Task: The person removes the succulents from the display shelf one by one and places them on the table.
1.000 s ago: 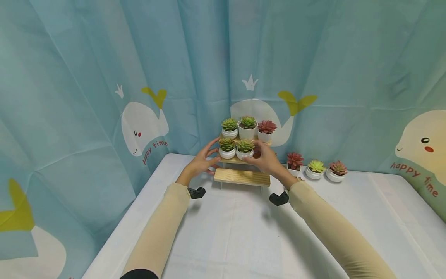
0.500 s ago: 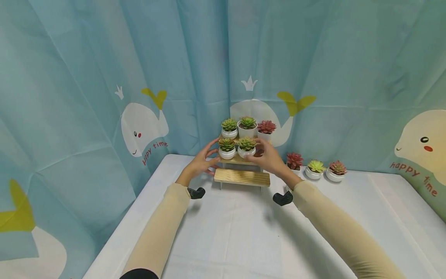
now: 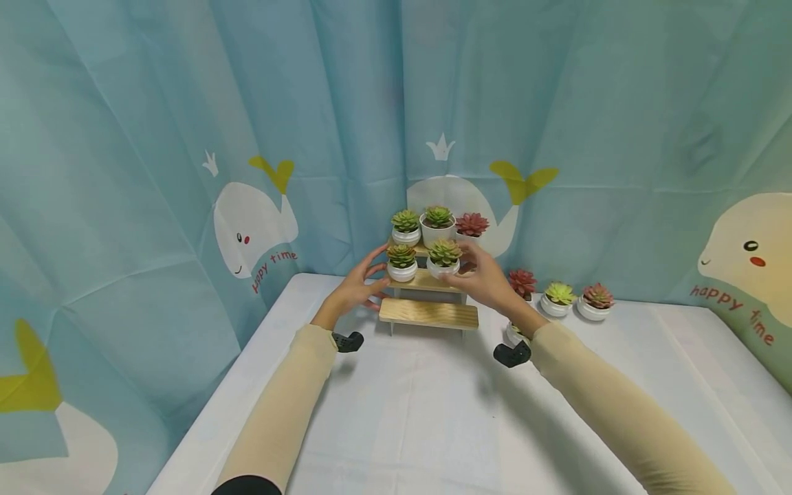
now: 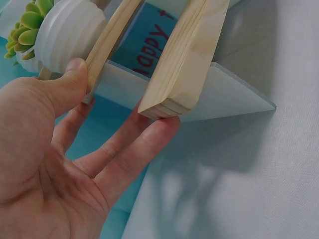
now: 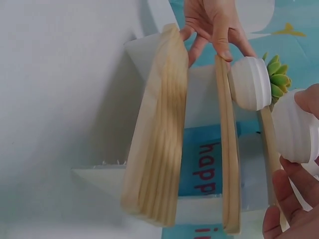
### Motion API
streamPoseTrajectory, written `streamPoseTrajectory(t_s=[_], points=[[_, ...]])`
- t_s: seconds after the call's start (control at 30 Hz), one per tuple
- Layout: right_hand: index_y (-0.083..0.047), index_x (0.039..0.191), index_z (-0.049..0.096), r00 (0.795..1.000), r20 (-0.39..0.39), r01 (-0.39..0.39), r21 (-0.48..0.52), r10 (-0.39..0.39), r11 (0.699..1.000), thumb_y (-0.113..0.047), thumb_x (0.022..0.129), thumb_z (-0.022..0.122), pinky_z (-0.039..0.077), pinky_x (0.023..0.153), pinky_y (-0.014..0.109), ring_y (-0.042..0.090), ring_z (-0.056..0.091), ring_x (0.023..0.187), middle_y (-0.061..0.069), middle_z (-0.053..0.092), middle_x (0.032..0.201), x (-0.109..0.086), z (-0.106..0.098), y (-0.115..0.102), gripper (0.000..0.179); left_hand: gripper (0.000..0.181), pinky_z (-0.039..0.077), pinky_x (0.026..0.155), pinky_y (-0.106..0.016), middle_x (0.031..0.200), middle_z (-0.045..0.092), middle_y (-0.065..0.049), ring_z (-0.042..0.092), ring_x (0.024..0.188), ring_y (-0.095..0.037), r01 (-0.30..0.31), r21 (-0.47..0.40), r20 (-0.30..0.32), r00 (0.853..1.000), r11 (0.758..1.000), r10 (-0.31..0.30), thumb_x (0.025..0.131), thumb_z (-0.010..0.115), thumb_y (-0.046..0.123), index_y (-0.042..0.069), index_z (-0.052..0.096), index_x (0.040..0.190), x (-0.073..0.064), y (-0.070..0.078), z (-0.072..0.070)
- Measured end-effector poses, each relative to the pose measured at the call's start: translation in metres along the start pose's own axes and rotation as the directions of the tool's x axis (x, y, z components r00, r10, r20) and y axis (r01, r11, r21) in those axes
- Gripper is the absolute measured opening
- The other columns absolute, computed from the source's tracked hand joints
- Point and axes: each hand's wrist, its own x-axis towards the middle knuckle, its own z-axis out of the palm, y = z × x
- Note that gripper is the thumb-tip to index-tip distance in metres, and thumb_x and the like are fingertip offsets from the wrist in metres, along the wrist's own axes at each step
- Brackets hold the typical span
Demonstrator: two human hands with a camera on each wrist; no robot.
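My right hand (image 3: 485,280) grips the white pot of a green succulent (image 3: 445,253) between thumb and fingers, over the middle step of a wooden three-step plant stand (image 3: 430,313). In the right wrist view this white pot (image 5: 294,127) is apart from the plank's face. My left hand (image 3: 354,290) holds the stand's left end. In the left wrist view its thumb (image 4: 75,74) lies on the middle plank, with other fingertips at the bottom plank's end. Beside that thumb, another green succulent (image 3: 402,261) in a white pot sits on the middle step.
On the top step stand two green succulents (image 3: 405,227) and a red one (image 3: 472,225). To the right on the white table (image 3: 408,412) are a red succulent (image 3: 522,282), a yellow-green one (image 3: 559,294) and a reddish one (image 3: 598,297). Another pot (image 3: 515,335) is partly hidden by my right wrist.
My right hand has moved right and slightly up with the green succulent, widening the gap to the one on its left. My left hand has stayed on the stand.
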Motion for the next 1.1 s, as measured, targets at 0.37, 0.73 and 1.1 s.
streamPoseTrajectory(t_s=[0.37,0.73,1.1], points=[[-0.017,0.151,0.048,1.0,0.015,0.001,-0.029,0.0,1.0,-0.037,0.09,0.081,0.053,0.085,0.049,0.03,0.063,0.108,0.014,0.061,0.137,-0.017,-0.017,0.008,0.072,0.079,0.06,0.075,-0.058,0.169,0.018,-0.014,0.056,0.125,-0.053,-0.002,-0.011,0.006,1.0,1.0,0.002,0.105,0.063,0.019,0.044,0.017,0.164,0.0,0.001,0.001],[-0.01,0.154,0.043,1.0,0.002,-0.025,-0.069,0.025,0.997,-0.032,0.092,0.08,0.054,0.085,0.051,0.036,0.062,0.111,0.021,0.06,0.134,-0.044,-0.04,0.023,0.075,0.079,0.061,0.073,-0.056,0.169,0.021,-0.014,0.05,0.137,-0.045,-0.018,0.004,0.004,1.0,1.0,0.018,0.104,0.064,0.02,0.043,0.018,0.164,0.003,-0.002,0.0],[-0.007,0.153,0.042,0.997,-0.026,-0.082,-0.136,0.079,0.987,-0.032,0.094,0.078,0.052,0.08,0.043,0.03,0.062,0.1,0.018,0.067,0.114,-0.073,-0.071,0.042,0.074,0.079,0.061,0.074,-0.057,0.169,0.019,-0.015,0.043,0.142,-0.043,-0.03,0.002,0.011,0.999,1.0,0.03,0.105,0.063,0.018,0.041,0.017,0.165,0.001,-0.002,0.0]])
